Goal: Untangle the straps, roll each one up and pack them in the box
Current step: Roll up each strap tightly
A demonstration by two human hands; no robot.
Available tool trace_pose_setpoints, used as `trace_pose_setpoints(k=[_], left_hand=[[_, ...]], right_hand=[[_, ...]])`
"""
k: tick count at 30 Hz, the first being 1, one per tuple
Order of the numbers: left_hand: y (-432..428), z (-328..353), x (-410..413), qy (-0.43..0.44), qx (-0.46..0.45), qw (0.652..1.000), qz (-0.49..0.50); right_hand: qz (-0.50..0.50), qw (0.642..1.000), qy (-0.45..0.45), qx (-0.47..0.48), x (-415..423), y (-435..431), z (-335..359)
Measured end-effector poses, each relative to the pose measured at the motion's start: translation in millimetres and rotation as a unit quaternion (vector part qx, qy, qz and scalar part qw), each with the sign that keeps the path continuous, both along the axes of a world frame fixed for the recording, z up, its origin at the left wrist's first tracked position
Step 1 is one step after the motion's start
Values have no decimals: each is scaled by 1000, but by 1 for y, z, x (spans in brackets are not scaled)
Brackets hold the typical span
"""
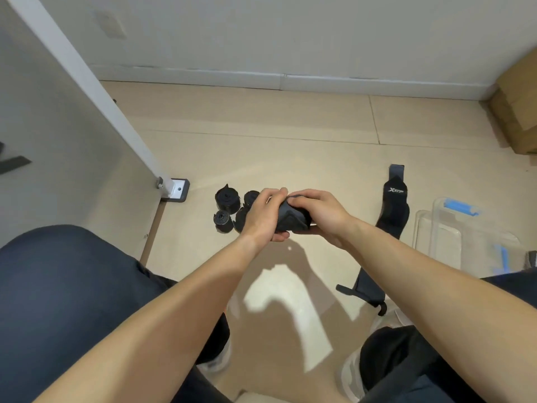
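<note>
Head view.

A: Where are the hands?

B: Both are out over the floor [290,126], meeting just above the middle of the frame. The left hand [263,215] and the right hand [321,212] share one black strap [292,219], wound into a thick bundle between them.

A: How are the fingers set?

B: The left fingers [276,194] curl over the top of the bundle from 9 o'clock, and the palm cups its near side. The right fingers [302,196] bend over the top from 3 o'clock, tips pressed into the fabric. Both hands grip it firmly, clear of the floor.

A: And the other straps?

B: At 9 o'clock from the hands, a cluster of rolled straps [227,198] sits on the floor. I count at least three, and a fourth is partly hidden behind the left hand. At 3 o'clock lies a loose strap [392,210], unrolled, with a white logo near its far end. It runs from 1 o'clock down towards 5 o'clock.

A: The box?

B: A clear plastic box [416,228] with blue clips stands beyond the loose strap, at 3 to 4 o'clock by the frame's right edge. I cannot tell whether anything is in it.

A: Anything else?

B: A white post [87,82] slants down from 11 o'clock to a bracket on the floor. Cardboard cartons [517,106] stand at 2 o'clock. Knees in dark trousers [58,286] fill 7 and 5 o'clock.
</note>
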State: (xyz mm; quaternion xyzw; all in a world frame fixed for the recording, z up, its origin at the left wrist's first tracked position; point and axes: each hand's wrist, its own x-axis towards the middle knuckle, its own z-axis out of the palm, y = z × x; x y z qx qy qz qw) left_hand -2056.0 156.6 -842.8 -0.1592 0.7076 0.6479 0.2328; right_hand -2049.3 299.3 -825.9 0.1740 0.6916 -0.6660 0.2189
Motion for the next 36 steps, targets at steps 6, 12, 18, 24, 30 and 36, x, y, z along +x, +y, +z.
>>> trace_pose_setpoints(k=[6, 12, 18, 24, 30, 36], left_hand=[[-17, -37, -3, -52, -18, 997, 55], [-12, -87, -19, -179, 86, 970, 137], [14, -153, -41, -87, -117, 975, 167], [38, -196, -71, -50, -81, 990, 107], [39, -233, -95, -69, -80, 990, 93], [32, -240, -103, -79, -80, 988, 103]], right_hand=[[31, 996, -80, -34, -2, -14, -35], [-28, 994, -100, -17, -23, -7, -91], [-128, 984, -96, 82, -59, 2, -162], [-150, 973, -57, 166, -104, -8, -217], [-70, 963, 11, 261, -141, -19, -256], [-56, 981, -13, 184, -147, -13, -257]])
